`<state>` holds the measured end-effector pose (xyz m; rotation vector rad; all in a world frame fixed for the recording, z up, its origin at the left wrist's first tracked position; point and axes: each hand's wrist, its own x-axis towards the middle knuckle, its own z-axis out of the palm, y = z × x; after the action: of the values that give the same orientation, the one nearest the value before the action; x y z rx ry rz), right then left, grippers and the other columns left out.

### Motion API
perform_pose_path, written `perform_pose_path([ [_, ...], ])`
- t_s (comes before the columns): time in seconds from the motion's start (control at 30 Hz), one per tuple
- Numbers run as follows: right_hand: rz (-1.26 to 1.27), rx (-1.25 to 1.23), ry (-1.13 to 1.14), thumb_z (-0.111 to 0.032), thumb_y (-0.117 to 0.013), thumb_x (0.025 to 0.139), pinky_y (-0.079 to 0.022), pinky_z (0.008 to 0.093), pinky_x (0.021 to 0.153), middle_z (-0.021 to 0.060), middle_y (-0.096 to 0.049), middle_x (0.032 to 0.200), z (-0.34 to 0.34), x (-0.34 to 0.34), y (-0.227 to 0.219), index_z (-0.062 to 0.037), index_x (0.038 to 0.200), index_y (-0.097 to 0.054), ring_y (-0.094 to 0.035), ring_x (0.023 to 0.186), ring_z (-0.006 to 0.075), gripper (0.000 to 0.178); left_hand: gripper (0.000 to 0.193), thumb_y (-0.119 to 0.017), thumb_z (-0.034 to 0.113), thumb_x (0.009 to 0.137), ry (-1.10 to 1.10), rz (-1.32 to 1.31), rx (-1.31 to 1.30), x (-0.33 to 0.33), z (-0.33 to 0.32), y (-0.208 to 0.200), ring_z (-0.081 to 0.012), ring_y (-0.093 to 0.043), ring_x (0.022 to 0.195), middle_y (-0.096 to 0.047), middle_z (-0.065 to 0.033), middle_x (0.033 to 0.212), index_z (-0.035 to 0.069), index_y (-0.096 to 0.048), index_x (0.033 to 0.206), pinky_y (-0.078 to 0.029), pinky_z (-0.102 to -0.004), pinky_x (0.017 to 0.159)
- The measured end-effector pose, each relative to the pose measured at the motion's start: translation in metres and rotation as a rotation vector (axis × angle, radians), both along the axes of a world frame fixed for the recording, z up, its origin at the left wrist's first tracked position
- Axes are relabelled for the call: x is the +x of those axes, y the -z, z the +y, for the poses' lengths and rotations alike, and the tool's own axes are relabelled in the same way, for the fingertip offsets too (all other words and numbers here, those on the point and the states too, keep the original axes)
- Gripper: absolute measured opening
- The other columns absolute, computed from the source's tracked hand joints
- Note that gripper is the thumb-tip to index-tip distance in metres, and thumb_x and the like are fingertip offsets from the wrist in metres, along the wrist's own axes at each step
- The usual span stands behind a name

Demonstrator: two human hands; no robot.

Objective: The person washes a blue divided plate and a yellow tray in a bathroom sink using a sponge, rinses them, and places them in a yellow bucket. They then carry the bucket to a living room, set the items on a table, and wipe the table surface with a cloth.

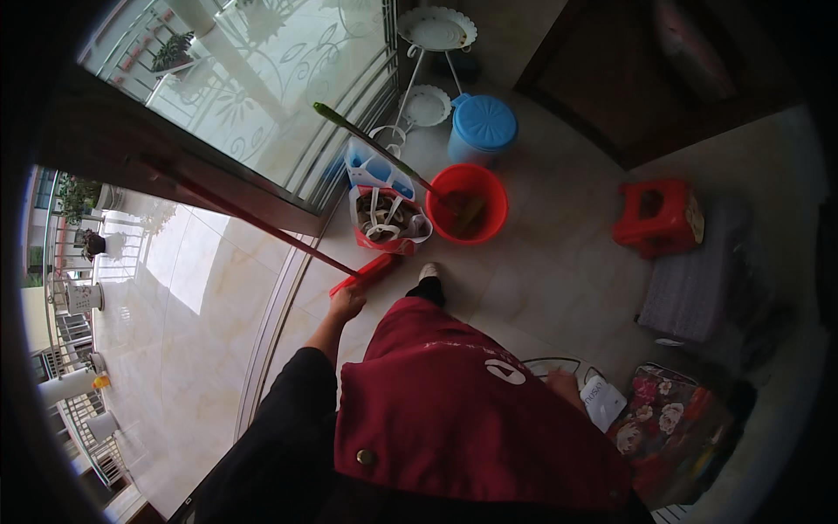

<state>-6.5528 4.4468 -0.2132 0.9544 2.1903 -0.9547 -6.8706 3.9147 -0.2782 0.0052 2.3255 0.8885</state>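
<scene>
My left hand (346, 303) reaches forward, with its fingers closed at the red flat head of a long-handled tool (365, 274). Its long red pole (262, 225) slants up to the left, across the doorway; whether the head is a dustpan or a broom I cannot tell. Just beyond stands a red and white shopping bag (390, 218) filled with crumpled items. Low on the right, my right hand (564, 384) shows partly past the dark red apron (471, 410), beside a white item (602, 402). Its fingers are mostly hidden.
A red bucket (501, 206) holds a green-tipped pole (384, 153). Behind it are a blue-lidded bin (484, 124) and a white tiered stand (436, 31). A red plastic stool (656, 217), a grey bundle (685, 301) and a flowered bag (650, 415) line the right. The glass door (253, 96) is left.
</scene>
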Motion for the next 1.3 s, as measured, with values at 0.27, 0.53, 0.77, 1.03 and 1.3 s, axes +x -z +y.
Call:
perform_pose_path([
  [0.27, 0.176, -0.176, 0.437, -0.019, -0.055, 0.085, -0.042, 0.0225, 0.047, 0.0033, -0.063, 0.074, 0.057, -0.246, -0.046, -0.0050, 0.102, -0.061, -0.056, 0.060, 0.0084, 0.022, 0.038, -0.058, 0.021, 0.075, -0.216, -0.101, 0.091, -0.110, 0.051, -0.006, -0.0246, -0.064, 0.088, -0.066, -0.0162, 0.096, 0.004, -0.061, 0.109, -0.049, -0.0323, 0.077],
  [0.53, 0.060, -0.341, 0.095, -0.013, -0.056, 0.083, -0.044, 0.0223, 0.051, 0.0043, -0.063, 0.075, 0.105, -0.395, -0.019, -0.0013, 0.103, -0.061, -0.055, 0.059, 0.0085, 0.023, 0.036, -0.058, 0.017, 0.072, -0.502, -0.196, -0.126, -0.106, 0.057, 0.023, -0.0246, -0.064, 0.084, -0.067, -0.0136, 0.094, 0.005, -0.063, 0.106, -0.050, -0.0333, 0.077],
  [0.77, -0.080, -0.233, -0.407, -0.010, -0.054, 0.084, -0.046, 0.0237, 0.052, 0.0062, -0.063, 0.074, 0.228, -0.509, 0.064, -0.0010, 0.097, -0.061, -0.057, 0.060, 0.0106, 0.017, 0.041, -0.060, 0.016, 0.070, -0.910, -0.302, -0.095, -0.072, 0.166, -0.001, -0.0199, -0.063, 0.073, -0.066, -0.0160, 0.081, 0.003, -0.062, 0.108, -0.049, -0.0300, 0.071],
  [1.03, -0.053, -0.292, -0.296, -0.011, -0.052, 0.086, -0.044, 0.0219, 0.052, 0.0044, -0.061, 0.071, 0.250, -0.647, 0.083, -0.0016, 0.096, -0.061, -0.054, 0.056, 0.0084, 0.016, 0.041, -0.056, 0.018, 0.073, -0.878, -0.109, 0.058, -0.171, 0.265, 0.003, -0.0193, -0.061, 0.074, -0.064, -0.0121, 0.079, -0.001, -0.058, 0.110, -0.048, -0.0303, 0.069],
  [1.3, -0.179, -0.415, -0.419, -0.010, -0.054, 0.084, -0.047, 0.0230, 0.055, 0.0052, -0.063, 0.073, 0.173, -0.631, 0.116, -0.0002, 0.097, -0.061, -0.058, 0.062, 0.0096, 0.018, 0.088, -0.075, 0.027, 0.068, -1.352, 0.119, 0.296, -0.268, 0.253, 0.113, -0.0216, -0.057, 0.095, -0.048, -0.0166, 0.121, 0.002, -0.026, 0.137, -0.046, -0.0325, 0.078],
])
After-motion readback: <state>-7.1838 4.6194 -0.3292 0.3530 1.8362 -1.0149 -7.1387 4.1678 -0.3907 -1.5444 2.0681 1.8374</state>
